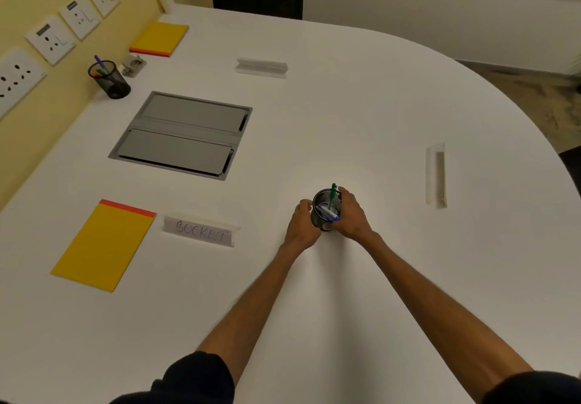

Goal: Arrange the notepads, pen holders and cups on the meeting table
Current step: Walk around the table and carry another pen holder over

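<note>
Gripping the pen holder (318,222) with pens (329,212) inside are left hand (302,227) and right hand (352,216).

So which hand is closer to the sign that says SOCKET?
Left. The left hand grips the pen holder on the side facing the sign; the right hand grips its far side.

Pen holder (327,210) right of name card (201,231).

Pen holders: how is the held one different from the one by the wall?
The held pen holder is gripped by left hand and right hand; the wall pen holder stands untouched. A green pen sticks up from the held one, a blue pen from the other. Both are black mesh.
</note>
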A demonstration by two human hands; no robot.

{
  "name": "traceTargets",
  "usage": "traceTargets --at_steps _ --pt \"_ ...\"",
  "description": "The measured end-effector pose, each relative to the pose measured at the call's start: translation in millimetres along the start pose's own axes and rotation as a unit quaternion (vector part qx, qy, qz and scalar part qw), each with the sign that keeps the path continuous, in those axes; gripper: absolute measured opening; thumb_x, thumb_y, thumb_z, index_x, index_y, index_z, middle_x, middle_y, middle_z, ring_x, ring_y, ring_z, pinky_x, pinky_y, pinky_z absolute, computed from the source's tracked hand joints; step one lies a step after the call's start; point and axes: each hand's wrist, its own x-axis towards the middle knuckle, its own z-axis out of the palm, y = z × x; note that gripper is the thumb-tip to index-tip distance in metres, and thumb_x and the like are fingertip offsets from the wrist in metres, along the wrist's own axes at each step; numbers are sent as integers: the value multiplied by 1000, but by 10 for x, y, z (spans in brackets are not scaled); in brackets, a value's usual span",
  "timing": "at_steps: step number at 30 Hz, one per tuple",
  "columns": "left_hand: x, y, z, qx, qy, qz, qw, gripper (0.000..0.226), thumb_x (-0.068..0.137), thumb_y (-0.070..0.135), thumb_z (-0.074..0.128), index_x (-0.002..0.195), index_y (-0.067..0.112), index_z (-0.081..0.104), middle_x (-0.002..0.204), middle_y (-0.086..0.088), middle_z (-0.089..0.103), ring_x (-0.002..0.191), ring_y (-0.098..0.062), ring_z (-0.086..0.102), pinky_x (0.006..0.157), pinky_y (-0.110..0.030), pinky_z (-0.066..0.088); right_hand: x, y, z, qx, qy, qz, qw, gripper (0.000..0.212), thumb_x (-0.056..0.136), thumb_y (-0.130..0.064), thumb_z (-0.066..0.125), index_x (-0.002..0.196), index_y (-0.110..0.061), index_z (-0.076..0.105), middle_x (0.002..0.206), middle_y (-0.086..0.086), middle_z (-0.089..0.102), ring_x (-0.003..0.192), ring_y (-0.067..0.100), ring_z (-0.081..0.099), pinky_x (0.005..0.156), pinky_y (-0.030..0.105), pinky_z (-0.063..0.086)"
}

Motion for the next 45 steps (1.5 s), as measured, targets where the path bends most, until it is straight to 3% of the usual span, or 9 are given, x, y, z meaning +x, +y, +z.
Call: traceTargets --at_steps 5,8,13,17,21,27,33,37,45 --pt "-157 -112 -47 13 1 42 999 58 73 -5 61 126 8 39 128 -8 49 118 -25 51 89 -33 49 -190 34 41 27 7 -26 999 105 66 -20 88 150 -10 27 147 12 40 134 27 42 107 35 39" --pt "-331 -95 -34 -5 23 81 996 60 76 10 75 125 9 40 124 -6 51 111 -23 55 81 -28 49 -369 14 36 55 20 -35 998 101 64 -23 90 147 -10 33 143 9 45 130 25 46 106 35 43" --pt "-685 -104 -5 -64 30 103 992 81 67 21 86 136 16 43 130 0 57 116 -18 58 96 -39 53 -747 -26 30 82 32 -67 994 97 61 -25 92 142 -13 41 135 5 52 121 20 52 102 28 44" --pt "-998 -112 16 -75 28 127 989 78 74 25 84 140 20 44 133 3 57 120 -14 57 102 -34 50 -1062 -4 28 98 31 -99 990 96 58 -27 94 139 -15 43 130 2 54 117 16 54 100 27 46" --pt "-1348 -109 27 -85 36 133 987 78 74 25 83 140 31 43 132 14 58 120 -6 57 103 -35 49 -1359 12 53 122 25 -116 985 98 52 -37 88 137 -16 44 124 -4 54 112 12 54 89 10 42" --pt "-1876 -115 82 -91 73 124 985 83 70 24 85 140 29 42 134 10 57 121 -12 56 101 -25 47 -1717 46 84 121 -1 -151 981 95 59 -25 93 140 -14 43 132 2 55 118 17 54 101 30 47" --pt "-2478 -215 157 -88 126 98 983 86 66 27 88 139 34 43 128 13 60 113 -11 59 97 -34 52 -2112 68 189 116 -37 -200 972 91 62 -24 91 140 -15 44 131 0 57 118 15 56 100 30 48" --pt "-2897 -316 154 -95 170 76 978 85 64 30 88 136 39 43 124 18 61 111 -10 59 96 -37 54 -2375 -19 297 109 -72 -243 961 92 61 -33 89 139 -14 45 131 0 58 118 16 56 102 32 48" --pt "-3614 -486 -224 -93 264 41 959 90 63 37 90 138 29 43 130 8 59 115 -15 58 96 -38 53 -2779 -637 555 114 -135 -339 924 87 59 -41 87 134 -18 50 123 -3 62 110 12 60 100 36 51"
